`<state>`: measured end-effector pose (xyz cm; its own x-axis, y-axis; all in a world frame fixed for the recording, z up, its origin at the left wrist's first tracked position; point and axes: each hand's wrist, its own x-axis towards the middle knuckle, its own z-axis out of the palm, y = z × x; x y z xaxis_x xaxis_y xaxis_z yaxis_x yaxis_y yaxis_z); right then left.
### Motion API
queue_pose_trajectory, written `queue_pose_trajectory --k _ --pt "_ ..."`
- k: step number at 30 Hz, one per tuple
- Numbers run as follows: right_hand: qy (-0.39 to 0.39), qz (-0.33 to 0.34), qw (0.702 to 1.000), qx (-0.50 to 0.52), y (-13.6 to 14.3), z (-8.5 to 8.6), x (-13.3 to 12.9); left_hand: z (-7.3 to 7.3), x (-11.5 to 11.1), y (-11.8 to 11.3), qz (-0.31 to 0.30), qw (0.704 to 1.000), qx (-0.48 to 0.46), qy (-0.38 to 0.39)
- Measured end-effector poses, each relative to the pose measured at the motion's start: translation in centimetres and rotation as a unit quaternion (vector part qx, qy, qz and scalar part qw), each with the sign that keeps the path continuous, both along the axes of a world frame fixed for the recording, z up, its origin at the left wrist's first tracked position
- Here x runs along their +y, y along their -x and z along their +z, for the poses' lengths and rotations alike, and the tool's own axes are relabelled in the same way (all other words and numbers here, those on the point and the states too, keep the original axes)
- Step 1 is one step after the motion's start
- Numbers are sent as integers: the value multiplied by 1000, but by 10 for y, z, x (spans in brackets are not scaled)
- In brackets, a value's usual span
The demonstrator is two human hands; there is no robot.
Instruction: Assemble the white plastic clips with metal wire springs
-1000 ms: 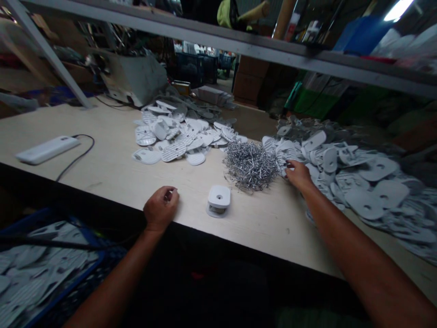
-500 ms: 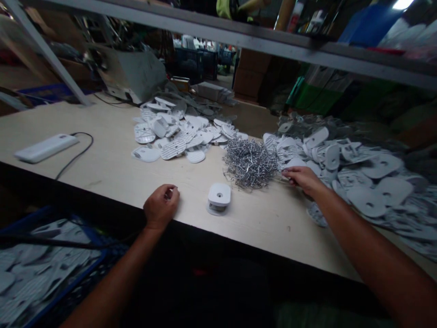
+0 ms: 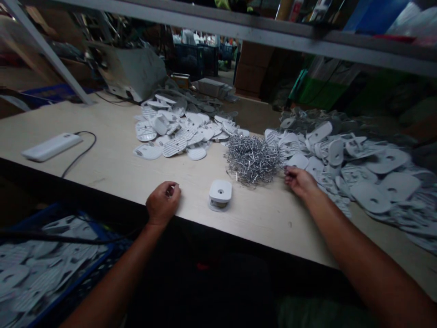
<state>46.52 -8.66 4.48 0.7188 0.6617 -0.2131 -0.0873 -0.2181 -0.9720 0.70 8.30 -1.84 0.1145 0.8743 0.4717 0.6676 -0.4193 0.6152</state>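
My left hand rests at the table's front edge with fingers curled and thumb against the forefinger; anything inside is hidden or too small to name. My right hand is closed in a pinch at the right side of a heap of thin metal pins. What its fingertips hold, if anything, I cannot make out. Between the hands stands a small white plastic piece, two rounded plates one above the other with a hole in the top. Loose grey-white plates lie beyond my right wrist.
More white plates are piled at the back middle of the table. A white power bank with a cable lies at the left. Below the table, a blue crate holds similar plates. A shelf bar crosses above.
The view has shifted slightly. My right forearm has swung a little to the left while the hand stays by the pins. My left hand and the white piece look unchanged.
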Motion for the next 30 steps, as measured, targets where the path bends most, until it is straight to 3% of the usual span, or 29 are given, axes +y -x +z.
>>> queue_pose_trajectory --k 8,14,17,19,23,28,30 --pt "23 -21 999 -8 10 -10 -10 -3 0 0 -5 1000 -4 0" --pt "56 -90 983 -151 8 -12 -26 -4 0 -1 -5 1000 1 -4" --pt "37 -72 937 -339 28 -5 -29 -4 1 -2 0 1000 5 -1" --pt "14 -12 896 -443 52 1 -27 -4 0 -2 0 1000 7 -3" --pt "10 128 841 -526 106 6 -10 -3 0 -2 1 1000 7 -4" --pt "136 167 757 -617 141 2 23 -2 -1 -3 3 1000 1 -4" --pt "157 174 742 -628 141 6 34 -3 -1 -3 1 1000 -5 -5"
